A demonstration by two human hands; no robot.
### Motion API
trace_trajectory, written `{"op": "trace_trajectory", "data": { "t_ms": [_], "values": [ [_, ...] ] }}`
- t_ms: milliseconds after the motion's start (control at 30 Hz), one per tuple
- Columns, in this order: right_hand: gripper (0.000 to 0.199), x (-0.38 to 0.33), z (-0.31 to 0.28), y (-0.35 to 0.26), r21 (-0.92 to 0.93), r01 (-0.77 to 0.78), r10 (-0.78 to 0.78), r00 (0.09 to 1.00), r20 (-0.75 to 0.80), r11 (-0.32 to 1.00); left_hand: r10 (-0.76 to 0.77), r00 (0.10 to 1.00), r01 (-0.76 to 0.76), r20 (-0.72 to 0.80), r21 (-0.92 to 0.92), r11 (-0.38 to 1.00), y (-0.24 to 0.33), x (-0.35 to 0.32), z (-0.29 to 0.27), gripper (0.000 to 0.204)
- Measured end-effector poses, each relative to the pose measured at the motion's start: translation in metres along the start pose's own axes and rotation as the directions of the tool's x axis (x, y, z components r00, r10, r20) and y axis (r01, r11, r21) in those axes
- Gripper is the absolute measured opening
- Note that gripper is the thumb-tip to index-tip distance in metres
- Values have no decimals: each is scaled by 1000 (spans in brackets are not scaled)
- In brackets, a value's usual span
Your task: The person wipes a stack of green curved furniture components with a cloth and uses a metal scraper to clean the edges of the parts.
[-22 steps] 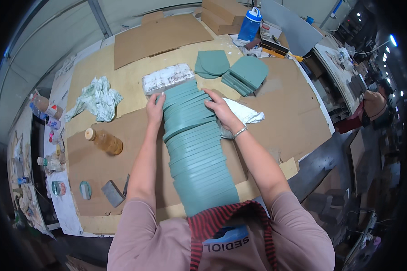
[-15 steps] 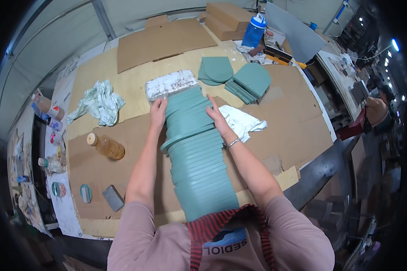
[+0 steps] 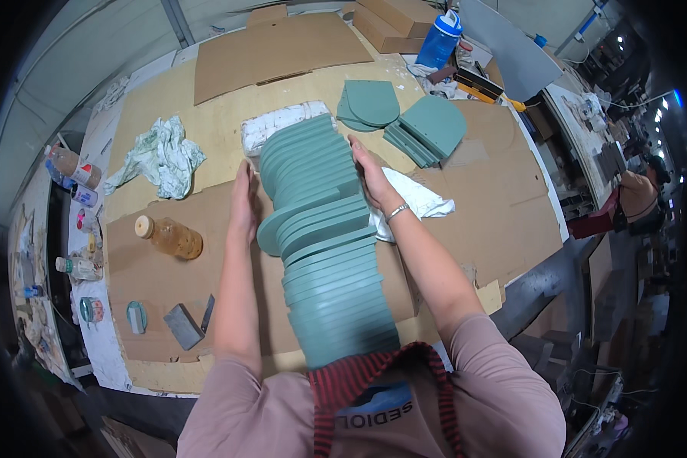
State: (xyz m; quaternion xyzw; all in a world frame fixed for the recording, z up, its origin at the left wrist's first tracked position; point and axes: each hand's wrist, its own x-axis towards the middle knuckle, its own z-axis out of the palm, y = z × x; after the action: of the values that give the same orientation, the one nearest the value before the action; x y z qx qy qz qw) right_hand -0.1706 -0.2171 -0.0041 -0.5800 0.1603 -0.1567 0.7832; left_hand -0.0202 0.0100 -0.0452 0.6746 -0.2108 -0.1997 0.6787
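Across the tabletop (image 3: 225, 137), green panels (image 3: 332, 298) run toward twelve o'clock; the left hand (image 3: 243, 204), flat and empty, flanks ten o'clock; the right hand (image 3: 374, 182), fingers straight, grips nothing at two.

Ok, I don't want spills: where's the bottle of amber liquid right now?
In the head view, the bottle of amber liquid sits on the cardboard, left of the left hand and just below the crumpled pale cloth.

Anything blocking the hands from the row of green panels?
Nothing visible. Between the left hand and the row of green panels, only cardboard shows. The right hand is close along the row's right side; contact is unclear. The white cloth lies right of the row, not between hand and panels.
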Motion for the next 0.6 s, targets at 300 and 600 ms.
{"op": "trace_trajectory", "data": {
  "t_ms": [300, 600],
  "values": [
    [70, 6, 24, -7, 197, -115, 109, 993, 45, 974, -22, 989, 67, 145, -314, 947, 45, -9, 33, 75],
    [73, 15, 3, 26, 305, -156, 135, 987, 88, 940, -238, 958, 284, 159, -632, 721, -5, -40, 35, 72]
  ]
}}
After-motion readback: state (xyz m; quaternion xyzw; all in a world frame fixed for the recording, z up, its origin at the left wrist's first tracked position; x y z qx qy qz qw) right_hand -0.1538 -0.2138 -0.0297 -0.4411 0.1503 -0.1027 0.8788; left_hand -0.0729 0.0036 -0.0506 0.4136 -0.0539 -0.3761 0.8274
